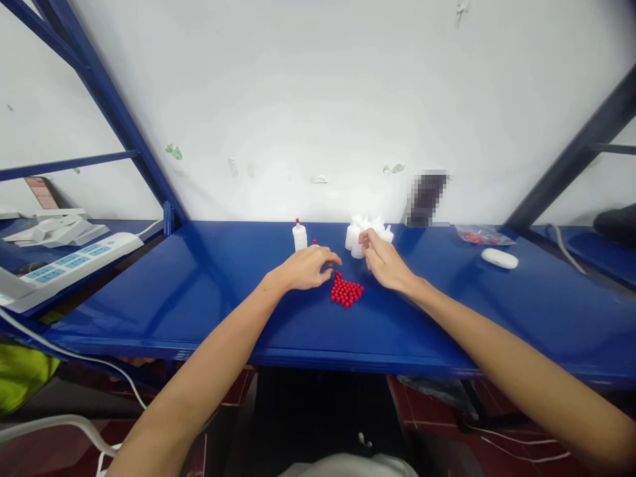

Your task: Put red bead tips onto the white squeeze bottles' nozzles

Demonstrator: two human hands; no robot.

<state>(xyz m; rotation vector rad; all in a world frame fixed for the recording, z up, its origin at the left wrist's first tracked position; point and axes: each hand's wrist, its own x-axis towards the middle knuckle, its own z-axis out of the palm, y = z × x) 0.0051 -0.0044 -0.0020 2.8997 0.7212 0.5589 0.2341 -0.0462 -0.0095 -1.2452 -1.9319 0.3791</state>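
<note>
My left hand is above the blue tabletop, its fingers curved and a gap between thumb and forefinger, with nothing seen between them. Just behind it, mostly hidden, is a small white bottle with a red tip. Another white bottle with a red cap stands upright farther back. Between my hands lies a pile of small red caps. My right hand has its fingers bent against the front white bottle of a cluster of bottles with white tops; the hand partly covers the grip.
A white oval case and a clear plastic bag with red pieces lie to the right. A phone-like dark rectangle, blurred, leans against the wall. At left are a power strip and blue frame posts.
</note>
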